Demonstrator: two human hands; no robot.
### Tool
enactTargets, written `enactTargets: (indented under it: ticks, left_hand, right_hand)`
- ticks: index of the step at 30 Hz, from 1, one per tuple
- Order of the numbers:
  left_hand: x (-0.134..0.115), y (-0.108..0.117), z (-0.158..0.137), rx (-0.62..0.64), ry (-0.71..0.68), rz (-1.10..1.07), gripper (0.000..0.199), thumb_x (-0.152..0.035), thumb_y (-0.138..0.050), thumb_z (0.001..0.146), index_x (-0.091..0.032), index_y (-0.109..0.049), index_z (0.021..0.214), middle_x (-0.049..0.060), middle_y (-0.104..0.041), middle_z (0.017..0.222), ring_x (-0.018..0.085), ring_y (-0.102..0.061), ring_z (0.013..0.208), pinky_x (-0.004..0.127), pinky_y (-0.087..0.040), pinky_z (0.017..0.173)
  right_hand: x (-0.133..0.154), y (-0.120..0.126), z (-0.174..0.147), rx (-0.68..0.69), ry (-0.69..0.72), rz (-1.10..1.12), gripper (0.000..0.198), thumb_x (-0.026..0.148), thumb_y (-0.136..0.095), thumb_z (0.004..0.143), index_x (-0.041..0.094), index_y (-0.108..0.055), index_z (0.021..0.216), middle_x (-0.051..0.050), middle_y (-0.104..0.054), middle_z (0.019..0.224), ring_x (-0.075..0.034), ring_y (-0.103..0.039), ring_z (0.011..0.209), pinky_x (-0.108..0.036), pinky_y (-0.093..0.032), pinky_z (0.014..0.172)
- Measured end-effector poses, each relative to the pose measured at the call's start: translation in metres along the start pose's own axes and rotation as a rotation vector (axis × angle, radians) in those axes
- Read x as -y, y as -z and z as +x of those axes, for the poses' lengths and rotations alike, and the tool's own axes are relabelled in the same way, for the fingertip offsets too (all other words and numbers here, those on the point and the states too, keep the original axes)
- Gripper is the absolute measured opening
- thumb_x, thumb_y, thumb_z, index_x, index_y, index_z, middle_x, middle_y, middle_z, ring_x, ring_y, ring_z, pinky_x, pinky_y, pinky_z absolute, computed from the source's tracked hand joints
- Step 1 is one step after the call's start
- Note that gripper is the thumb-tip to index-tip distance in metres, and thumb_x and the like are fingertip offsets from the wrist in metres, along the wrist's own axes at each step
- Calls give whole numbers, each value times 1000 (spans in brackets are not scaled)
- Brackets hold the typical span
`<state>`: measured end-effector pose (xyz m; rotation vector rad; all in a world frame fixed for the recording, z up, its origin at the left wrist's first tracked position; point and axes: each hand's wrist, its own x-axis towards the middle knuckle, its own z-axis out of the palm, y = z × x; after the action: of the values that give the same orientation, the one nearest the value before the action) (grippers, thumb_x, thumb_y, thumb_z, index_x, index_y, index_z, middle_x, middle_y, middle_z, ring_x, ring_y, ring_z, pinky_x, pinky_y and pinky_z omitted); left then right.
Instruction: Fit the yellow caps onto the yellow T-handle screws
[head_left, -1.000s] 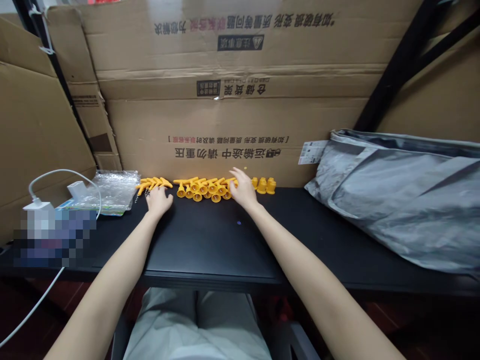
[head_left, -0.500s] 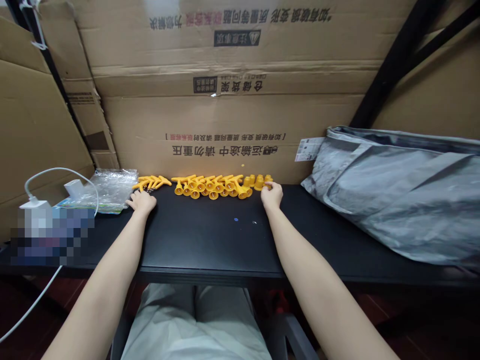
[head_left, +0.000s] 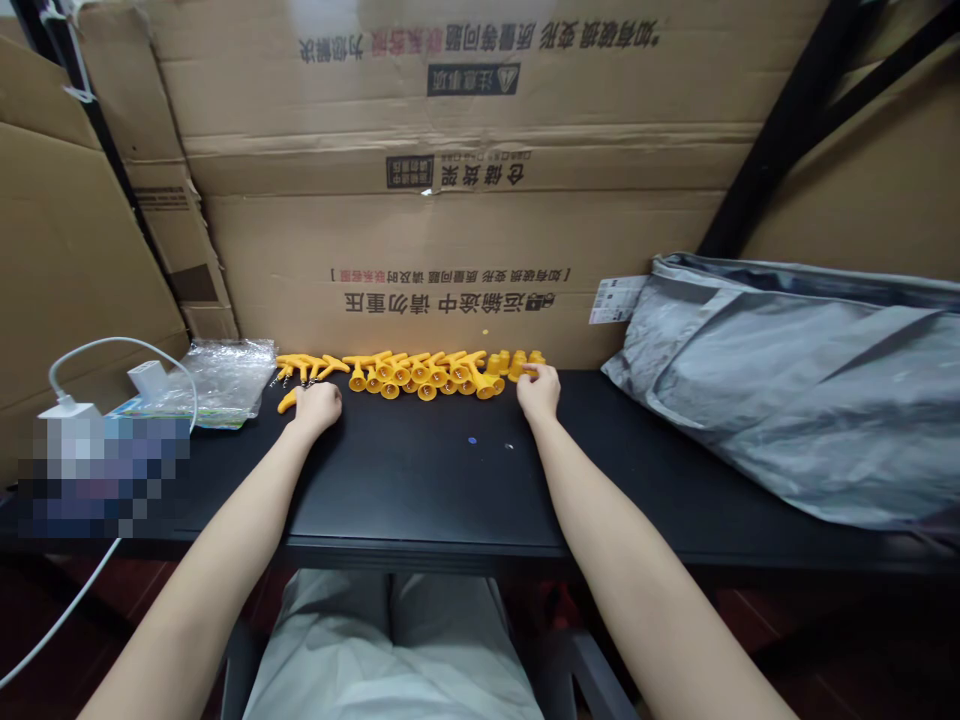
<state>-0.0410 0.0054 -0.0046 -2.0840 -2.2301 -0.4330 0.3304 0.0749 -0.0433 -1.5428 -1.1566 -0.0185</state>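
Note:
My left hand (head_left: 318, 408) is closed round a yellow corkscrew handle (head_left: 286, 401), one end of which sticks out to the left. Just behind it lie several yellow corkscrew handles (head_left: 311, 366) with thin metal spirals. My right hand (head_left: 540, 393) is pinched at a yellow bell-shaped cap (head_left: 516, 369), partly covered by the fingers. A few more caps (head_left: 504, 358) stand beside it against the cardboard. In the middle, several assembled yellow corkscrews (head_left: 420, 373) lie in a row, their open bells facing me.
At left are clear plastic bags (head_left: 232, 375), a white charger (head_left: 71, 430) with a cable, and a blurred-out item. A large grey bag (head_left: 787, 390) fills the right side. Cardboard (head_left: 450, 230) walls the back of the black table (head_left: 420, 490).
My left hand has come toward me and to the right, bringing a corkscrew handle away from the left pile. My right hand has shifted slightly left at the caps.

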Motion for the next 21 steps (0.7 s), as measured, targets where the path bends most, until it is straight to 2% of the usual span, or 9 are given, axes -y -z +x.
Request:
enactTargets:
  ticks: [3,5,7,9,12,14,21]
  left_hand:
    - [-8,-1,-3,34,-97,-63,22,-25,-49,79,-20,-71,79,11,-71,92,29,-62,97,43,-40,89]
    - [-11,0,-5,7,-115,-80,25,-28,-47,82,-19,-71,82,11,-69,98,29,-61,99,42,-42,88]
    - [-10,2,-6,-42,-51,-40,27,-23,-45,82,-20,-70,90,12,-66,109,29,-57,107,44,-41,90]
    - [-6,4,-5,-49,87,29,31,-18,-46,80,-20,-67,102,14,-60,121,31,-51,116,48,-37,95]
    - [5,4,-2,47,268,84,41,-16,-49,78,-20,-60,117,18,-53,130,34,-47,119,52,-34,96]
    - [12,3,0,88,317,100,43,-16,-46,80,-19,-57,121,19,-51,132,34,-46,120,52,-32,96]
    - [22,1,5,48,397,173,42,-17,-41,82,-16,-57,121,23,-51,131,34,-43,121,47,-32,94]
  right_hand:
    - [-3,-2,1,-11,6,-4,26,12,-42,68,15,-64,83,-12,-61,97,-21,-57,79,-36,-46,83]
    - [-6,-4,1,-20,10,-5,26,12,-43,67,15,-64,82,-11,-61,96,-20,-56,77,-35,-46,81]
    - [-9,-5,2,-21,11,-4,26,13,-43,66,16,-64,81,-11,-61,94,-20,-56,75,-35,-47,80]
    - [-12,-6,3,-7,-1,-9,26,13,-44,66,16,-65,81,-10,-61,94,-20,-56,75,-35,-47,79]
    - [-15,-7,4,39,-47,-33,27,14,-46,66,15,-66,84,-12,-61,97,-21,-59,78,-35,-47,81]
    - [-18,-8,4,80,-73,-53,28,14,-47,66,14,-67,85,-12,-62,98,-22,-61,82,-35,-47,83]
    - [-28,-18,12,268,-64,-76,26,17,-49,69,16,-69,86,-13,-66,104,-26,-62,98,-40,-45,93]
